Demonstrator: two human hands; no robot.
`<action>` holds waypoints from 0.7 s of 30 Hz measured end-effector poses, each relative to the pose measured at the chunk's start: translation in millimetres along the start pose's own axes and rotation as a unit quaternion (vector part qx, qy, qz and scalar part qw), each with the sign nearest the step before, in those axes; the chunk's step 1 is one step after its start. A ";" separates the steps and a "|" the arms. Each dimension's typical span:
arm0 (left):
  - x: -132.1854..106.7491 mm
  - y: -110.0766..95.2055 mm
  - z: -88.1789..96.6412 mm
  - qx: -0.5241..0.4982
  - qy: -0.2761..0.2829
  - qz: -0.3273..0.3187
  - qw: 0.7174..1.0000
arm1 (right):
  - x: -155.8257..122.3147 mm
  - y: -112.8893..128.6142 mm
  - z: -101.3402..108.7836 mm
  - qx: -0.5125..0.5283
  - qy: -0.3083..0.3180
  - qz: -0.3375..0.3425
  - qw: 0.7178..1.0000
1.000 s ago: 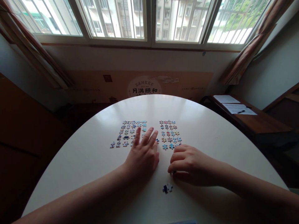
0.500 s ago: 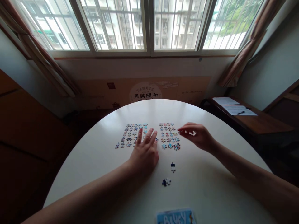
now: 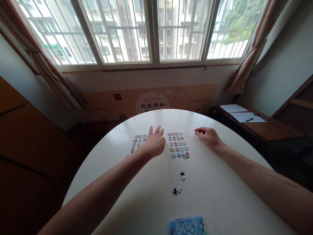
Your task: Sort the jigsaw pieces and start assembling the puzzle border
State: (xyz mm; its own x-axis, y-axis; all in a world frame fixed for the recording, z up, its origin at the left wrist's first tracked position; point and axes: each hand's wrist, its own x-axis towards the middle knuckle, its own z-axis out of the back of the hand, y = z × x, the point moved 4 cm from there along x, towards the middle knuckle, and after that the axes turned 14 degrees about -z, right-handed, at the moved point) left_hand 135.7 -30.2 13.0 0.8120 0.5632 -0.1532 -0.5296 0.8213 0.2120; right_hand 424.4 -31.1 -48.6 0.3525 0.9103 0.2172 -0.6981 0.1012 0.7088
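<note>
Left hand (image 3: 155,143) is open, fingers spread, sitting flat over the left batch (image 3: 137,141) of puzzle pieces. Right hand (image 3: 209,136) has its fingers curled in, tips down just right of the right batch (image 3: 178,145). Honestly can't tell if it's pinching a piece. Two loose pieces (image 3: 182,175) lie nearer on the table (image 3: 220,195), and the box (image 3: 187,226) is at the near edge.

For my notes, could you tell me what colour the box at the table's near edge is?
Light blue box with white lettering, in the head view.

Left hand (image 3: 154,143) hides pieces (image 3: 137,141) (partly).
</note>
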 end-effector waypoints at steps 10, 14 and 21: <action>39.0 36.2 4.5 -0.058 -0.004 0.046 0.997 | 44.1 11.8 -24.1 -0.086 0.015 -0.033 0.996; 32.6 44.5 12.4 -0.077 -0.039 0.043 0.995 | 67.3 24.7 -42.7 -0.103 0.024 -0.029 0.994; 23.7 56.0 22.6 -0.123 -0.062 -0.003 0.990 | 76.0 30.5 -52.8 -0.086 0.051 0.033 0.994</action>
State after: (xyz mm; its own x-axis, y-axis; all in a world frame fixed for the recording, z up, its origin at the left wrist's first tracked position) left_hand 130.8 27.1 43.1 0.8311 0.5553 -0.0316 -0.5561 0.8305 -0.0326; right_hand 396.9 62.4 -45.9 0.2433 0.9522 0.1847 -0.8176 0.0989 0.5672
